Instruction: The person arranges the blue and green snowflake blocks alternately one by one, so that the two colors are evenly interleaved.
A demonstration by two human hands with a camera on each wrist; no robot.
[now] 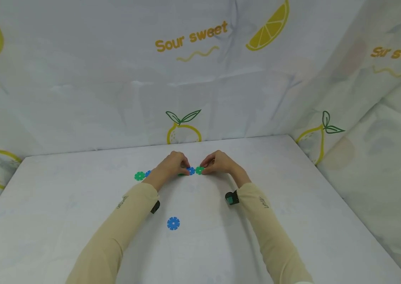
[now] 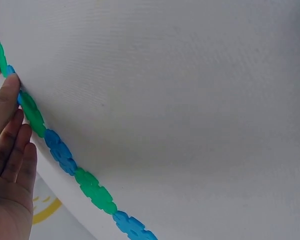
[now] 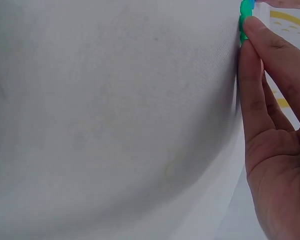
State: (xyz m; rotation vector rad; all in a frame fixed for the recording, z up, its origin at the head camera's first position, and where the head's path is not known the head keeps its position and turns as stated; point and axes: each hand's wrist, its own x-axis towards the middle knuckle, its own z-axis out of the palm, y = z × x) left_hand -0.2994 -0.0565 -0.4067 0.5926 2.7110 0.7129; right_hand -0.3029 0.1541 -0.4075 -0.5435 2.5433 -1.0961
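Note:
Blue and green snowflake discs with notched rims run in an alternating row across the far part of the table. My left hand (image 1: pixel 169 167) pinches a blue snowflake disc (image 1: pixel 191 170) near the row's right end. Just right of it, my right hand (image 1: pixel 223 162) pinches a green snowflake disc (image 1: pixel 199 170) by its edge. In the left wrist view the row continues past the left fingers through a green disc (image 2: pixel 32 114), a blue disc (image 2: pixel 60 152) and another green disc (image 2: pixel 95 191). Whether the two pinched discs interlock cannot be made out.
One loose blue disc (image 1: pixel 173 223) lies on the white table (image 1: pixel 293 236), nearer to me. The row's left end shows a green disc (image 1: pixel 139 176), with part of the row hidden by my left hand. A lemon-print curtain (image 1: pixel 115 106) hangs behind the table's far edge.

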